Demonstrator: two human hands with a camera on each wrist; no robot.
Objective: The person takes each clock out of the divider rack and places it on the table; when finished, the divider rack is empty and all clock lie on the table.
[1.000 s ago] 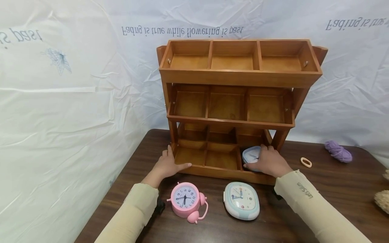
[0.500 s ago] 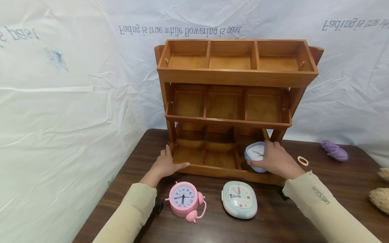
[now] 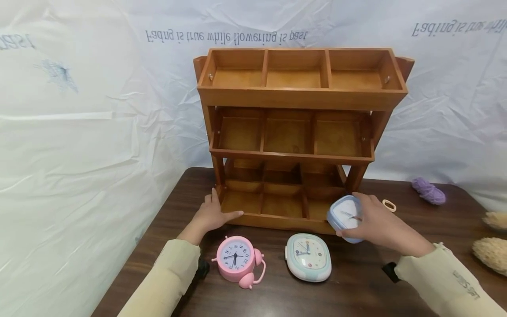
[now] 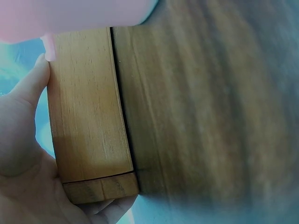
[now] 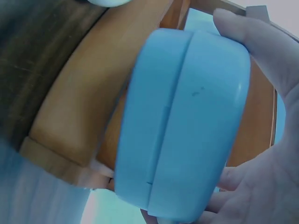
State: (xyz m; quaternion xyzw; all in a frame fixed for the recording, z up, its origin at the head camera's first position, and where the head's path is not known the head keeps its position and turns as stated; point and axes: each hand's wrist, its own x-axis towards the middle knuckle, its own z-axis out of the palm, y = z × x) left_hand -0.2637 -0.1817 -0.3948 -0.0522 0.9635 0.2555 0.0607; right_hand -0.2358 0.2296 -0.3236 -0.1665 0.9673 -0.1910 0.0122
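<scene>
My right hand (image 3: 376, 224) grips a small light-blue alarm clock (image 3: 343, 213) by its sides, tilted in front of the bottom right compartment of the wooden shelf (image 3: 303, 99). Close up in the right wrist view, the blue clock (image 5: 187, 116) shows its smooth side and seam, with thumb and fingers around it. At the shelf's lower left corner, my left hand (image 3: 209, 214) holds on, thumb along the front board (image 4: 88, 107) and fingers at its end. A pink twin-bell alarm clock (image 3: 235, 259) lies face up before it. To its right is a white-and-teal alarm clock (image 3: 309, 257).
On the dark wood table (image 3: 273, 299), a wooden ring (image 3: 389, 205) and purple yarn (image 3: 428, 191) lie right of the shelf. Beige fuzzy pieces (image 3: 491, 255) sit at the right edge. Pale printed cloth (image 3: 119, 66) hangs behind.
The right hand has lifted the blue clock out of the bottom right compartment, bringing it right and toward me. The left hand stays on the shelf corner; the view shifts slightly.
</scene>
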